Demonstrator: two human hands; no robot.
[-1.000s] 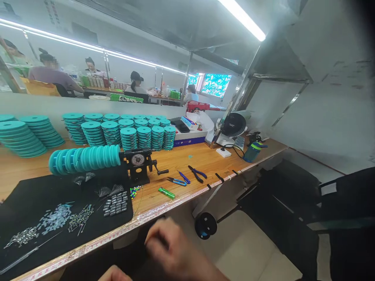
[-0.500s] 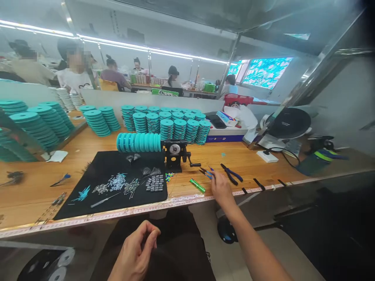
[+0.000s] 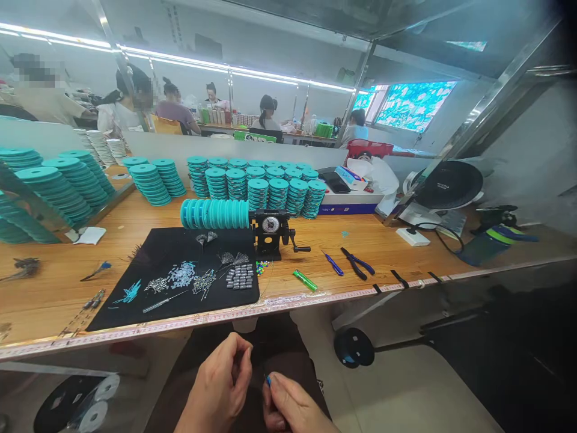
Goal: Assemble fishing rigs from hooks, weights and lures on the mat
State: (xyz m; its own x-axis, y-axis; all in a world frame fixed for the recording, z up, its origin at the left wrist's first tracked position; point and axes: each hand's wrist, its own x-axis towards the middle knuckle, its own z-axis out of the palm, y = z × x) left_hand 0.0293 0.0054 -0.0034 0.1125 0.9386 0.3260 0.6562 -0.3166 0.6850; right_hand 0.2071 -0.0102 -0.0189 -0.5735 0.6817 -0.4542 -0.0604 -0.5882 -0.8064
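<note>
Over my lap, below the bench edge, are both hands, close together. My left hand (image 3: 220, 382) is closed in a pinch, thumb against forefinger; whatever it pinches is too fine to make out. My right hand (image 3: 293, 404) is closed around a small blue-handled tool (image 3: 269, 380), seemingly pliers; only a bit of blue shows and its jaws are hidden. On the bench in front lie a green lighter-like tube (image 3: 305, 280), a blue pen-like tool (image 3: 333, 263) and dark blue pliers (image 3: 357, 263). A black mat (image 3: 180, 316) bears metal sleeves (image 3: 240, 276), clear beads (image 3: 181, 275), swivels and a needle-like tool (image 3: 164, 300).
A hand-cranked winder (image 3: 270, 231) carries a row of turquoise spools (image 3: 214, 214). Stacked turquoise spools (image 3: 258, 193) stand behind it, with more at left. A measuring tape (image 3: 180, 319) runs along the bench edge. A fan (image 3: 446, 185) stands at right. Several people sit beyond the partition.
My right hand has lifted the blue-handled tool off the bench and brought it back to my lap beside my left hand. The left hand stays pinched, slightly further right.
</note>
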